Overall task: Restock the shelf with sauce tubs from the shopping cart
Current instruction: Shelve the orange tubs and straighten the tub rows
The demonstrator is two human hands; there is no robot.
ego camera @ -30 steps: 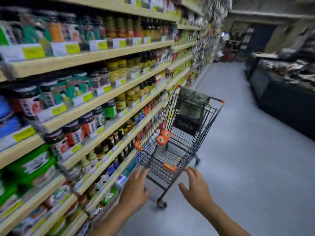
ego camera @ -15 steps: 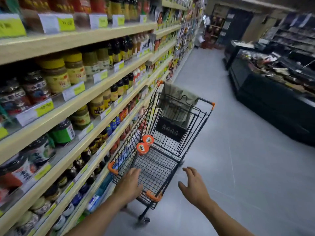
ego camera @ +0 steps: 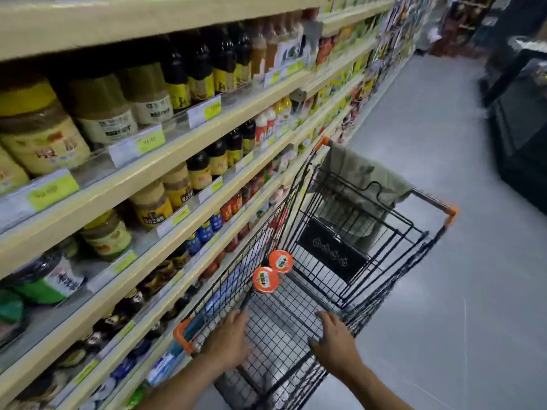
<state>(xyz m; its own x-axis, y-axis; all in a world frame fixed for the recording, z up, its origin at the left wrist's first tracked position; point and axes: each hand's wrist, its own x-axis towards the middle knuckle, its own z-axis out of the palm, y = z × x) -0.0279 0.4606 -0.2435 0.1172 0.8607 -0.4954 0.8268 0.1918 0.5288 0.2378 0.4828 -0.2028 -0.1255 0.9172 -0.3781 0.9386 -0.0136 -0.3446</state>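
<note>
Left grip (ego camera: 229,335) & right grip (ego camera: 333,341) fingers spread, holding nothing, over cart (ego camera: 181,335). Sauce tubs (ego camera: 266,279) prob. light, stiff plastic, slick lids; I'd take round sides, not lid.

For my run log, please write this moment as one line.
left hand open at cart | right hand open at cart | two sauce tubs in cart, untouched

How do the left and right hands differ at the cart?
The left hand is beside the cart's orange corner guard, on the shelf side; the right hand is toward the aisle-side wall. The left hand's fingers look held together; the right hand's thumb is splayed wide. Both are open, hold nothing, and reach over the cart's near end, short of the sauce tubs.
</note>
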